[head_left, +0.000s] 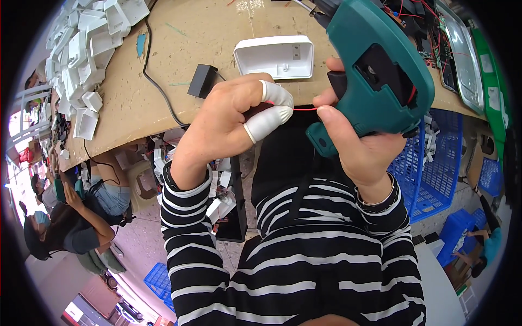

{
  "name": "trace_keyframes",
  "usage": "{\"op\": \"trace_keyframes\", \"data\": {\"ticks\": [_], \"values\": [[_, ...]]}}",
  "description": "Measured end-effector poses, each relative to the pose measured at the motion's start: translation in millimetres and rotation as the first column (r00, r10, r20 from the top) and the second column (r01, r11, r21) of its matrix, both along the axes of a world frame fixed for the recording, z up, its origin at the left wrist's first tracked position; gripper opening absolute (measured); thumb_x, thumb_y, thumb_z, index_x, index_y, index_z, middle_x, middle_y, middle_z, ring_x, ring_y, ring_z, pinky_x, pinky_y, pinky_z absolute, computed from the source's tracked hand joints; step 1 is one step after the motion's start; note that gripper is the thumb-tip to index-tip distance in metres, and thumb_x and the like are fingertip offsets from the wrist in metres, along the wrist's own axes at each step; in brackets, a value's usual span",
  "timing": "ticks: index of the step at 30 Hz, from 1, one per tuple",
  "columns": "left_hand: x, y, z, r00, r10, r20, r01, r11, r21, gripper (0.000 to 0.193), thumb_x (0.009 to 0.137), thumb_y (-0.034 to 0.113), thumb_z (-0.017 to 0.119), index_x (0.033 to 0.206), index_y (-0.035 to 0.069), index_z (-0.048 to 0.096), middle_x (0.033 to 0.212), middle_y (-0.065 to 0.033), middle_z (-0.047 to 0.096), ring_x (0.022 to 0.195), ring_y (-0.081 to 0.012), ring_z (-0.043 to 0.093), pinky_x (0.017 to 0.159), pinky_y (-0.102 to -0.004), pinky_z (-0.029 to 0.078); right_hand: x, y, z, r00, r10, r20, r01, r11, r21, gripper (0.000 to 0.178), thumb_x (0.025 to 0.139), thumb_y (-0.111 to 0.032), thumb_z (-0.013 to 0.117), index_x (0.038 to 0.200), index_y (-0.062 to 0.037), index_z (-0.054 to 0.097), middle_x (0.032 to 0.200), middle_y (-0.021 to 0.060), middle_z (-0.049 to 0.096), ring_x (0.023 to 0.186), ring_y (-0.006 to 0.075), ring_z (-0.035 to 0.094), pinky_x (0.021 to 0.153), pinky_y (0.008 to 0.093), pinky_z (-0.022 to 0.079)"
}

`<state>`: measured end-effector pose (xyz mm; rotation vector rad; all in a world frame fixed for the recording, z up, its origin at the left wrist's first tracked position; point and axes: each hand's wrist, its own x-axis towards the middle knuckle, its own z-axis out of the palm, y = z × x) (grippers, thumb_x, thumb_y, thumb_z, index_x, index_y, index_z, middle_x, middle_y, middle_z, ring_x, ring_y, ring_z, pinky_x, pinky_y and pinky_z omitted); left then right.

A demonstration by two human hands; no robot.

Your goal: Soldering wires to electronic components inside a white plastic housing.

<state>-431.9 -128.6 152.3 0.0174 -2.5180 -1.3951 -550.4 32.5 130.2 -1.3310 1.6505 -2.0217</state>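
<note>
My left hand (215,117) wears white finger cots on its thumb and index finger. Those fingertips are pinched together on a thin red wire (304,109). The wire runs across to the thumb and fingers of my right hand (367,155), which also grip its other end. A dark green power screwdriver (380,32) rests in my right hand, its tip pointing away toward the far side of the table. Just beyond my hands lies an open white plastic housing (266,57). A small black box (202,81) stands behind my left hand.
White plastic housings (81,51) are heaped at the far left of the table (185,32), beside a black cable (152,81). Wires and circuit boards lie at the far right. Blue crates (435,168) stand below on the right. Other people (81,217) are at the left and right.
</note>
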Motion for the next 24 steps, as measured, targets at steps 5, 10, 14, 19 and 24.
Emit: {"op": "trace_keyframes", "data": {"ticks": [5, 10, 14, 19, 24], "values": [[-0.6, -2.0, -4.7, 1.000, -0.009, -0.010, 0.009, 1.000, 0.022, 0.008, 0.077, 0.005, 0.063, 0.083, 0.001, 0.060, 0.073, -0.0090, 0.060, 0.065, -0.0218, 0.058, 0.057, -0.0292, 0.044, 0.5, -1.5, 3.1, 0.999, 0.007, -0.044, -0.006, 0.999, 0.035, 0.051, 0.072, 0.010, 0.061, 0.119, 0.0056, 0.042, 0.110, 0.0203, 0.056, 0.079, 0.0166, 0.062, 0.071, 0.0268, 0.051], [-0.7, 2.8, -6.1, 1.000, 0.020, -0.018, -0.020, 1.000, -0.008, 0.010, 0.075, 0.005, 0.066, 0.083, 0.002, 0.060, 0.071, -0.0082, 0.058, 0.064, -0.0207, 0.058, 0.055, -0.0287, 0.044, 5.7, -3.2, 7.6, 0.982, -0.068, -0.176, 0.088, 0.990, 0.109, 0.048, 0.072, 0.010, 0.061, 0.117, 0.0052, 0.044, 0.109, 0.0180, 0.057, 0.078, 0.0146, 0.061, 0.071, 0.0256, 0.050], [-3.3, 11.0, -13.2, 0.960, 0.136, -0.245, -0.180, 0.969, -0.170, 0.017, 0.069, 0.004, 0.070, 0.084, 0.003, 0.061, 0.072, -0.0072, 0.058, 0.061, -0.0213, 0.057, 0.051, -0.0294, 0.044, 6.7, -6.1, 6.8, 0.894, -0.189, -0.406, 0.258, 0.958, 0.123, 0.045, 0.072, 0.010, 0.062, 0.114, 0.0050, 0.046, 0.108, 0.0154, 0.058, 0.078, 0.0119, 0.060, 0.071, 0.0235, 0.048], [-2.6, 17.7, -25.9, 0.899, 0.187, -0.396, -0.299, 0.922, -0.245, 0.023, 0.067, -0.002, 0.071, 0.088, 0.001, 0.062, 0.076, -0.0083, 0.058, 0.062, -0.0175, 0.055, 0.053, -0.0260, 0.043, 7.7, -7.1, 2.9, 0.920, -0.193, -0.340, 0.254, 0.956, 0.145, 0.045, 0.072, 0.010, 0.063, 0.114, 0.0050, 0.046, 0.109, 0.0148, 0.058, 0.077, 0.0114, 0.059, 0.070, 0.0229, 0.048], [-7.0, 18.5, -33.6, 0.894, 0.195, -0.404, -0.330, 0.896, -0.297, 0.023, 0.067, -0.002, 0.070, 0.087, 0.000, 0.059, 0.077, -0.0099, 0.057, 0.063, -0.0227, 0.056, 0.053, -0.0295, 0.045, 4.2, -5.1, -2.9, 0.940, -0.217, -0.265, 0.252, 0.962, 0.104, 0.048, 0.072, 0.010, 0.062, 0.117, 0.0055, 0.044, 0.109, 0.0155, 0.057, 0.074, 0.0126, 0.059, 0.069, 0.0235, 0.048]]}}
